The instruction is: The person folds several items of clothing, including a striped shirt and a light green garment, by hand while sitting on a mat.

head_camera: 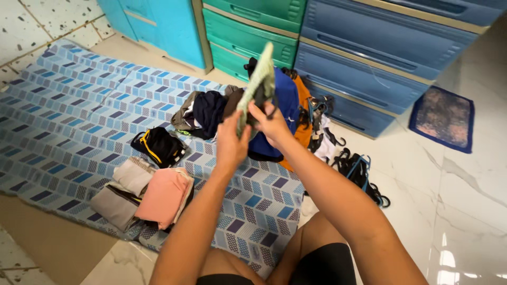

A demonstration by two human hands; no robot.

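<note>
A mat [68, 100] lay on the floor [454, 184], with drawers [364, 68] standing behind it. On the mat's near left part sat a stack of folded clothes [145, 195], and just behind that a folded dark garment [158, 146]. A heap of unfolded clothes [211, 111] lay at the mat's far edge, just before the drawers. Hangers [359, 174] lay on the floor right of the heap. A small rug [442, 117] lay farther right. Both hands, left [231, 142] and right [272, 124], held a cloth [257, 84] up above the heap.
</note>
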